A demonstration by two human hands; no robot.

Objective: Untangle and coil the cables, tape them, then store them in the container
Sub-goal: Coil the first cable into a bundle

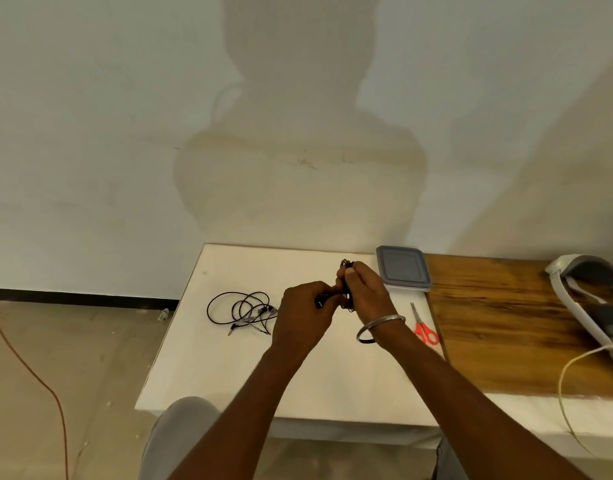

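Cable coil sits between left hand and right hand, both gripping it.

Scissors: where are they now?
In the head view, the scissors lie on the white table, just right of the right hand, nearer the person than the lidded container.

Your table top looks like matt white board, smooth, no shine at all. The slab next to it is wood with dark grain and a slight varnished sheen. The container is cloudy plastic with a smooth grey lid. The scissors have bare metal blades and glossy red plastic handles. Your bangle is polished metal and catches the light. The cables are thin with a matt black jacket and little metal plugs, and the coil looks like the same stuff. The headset is glossy white plastic with grey padding. The wall is matt paint, a bit scuffed.
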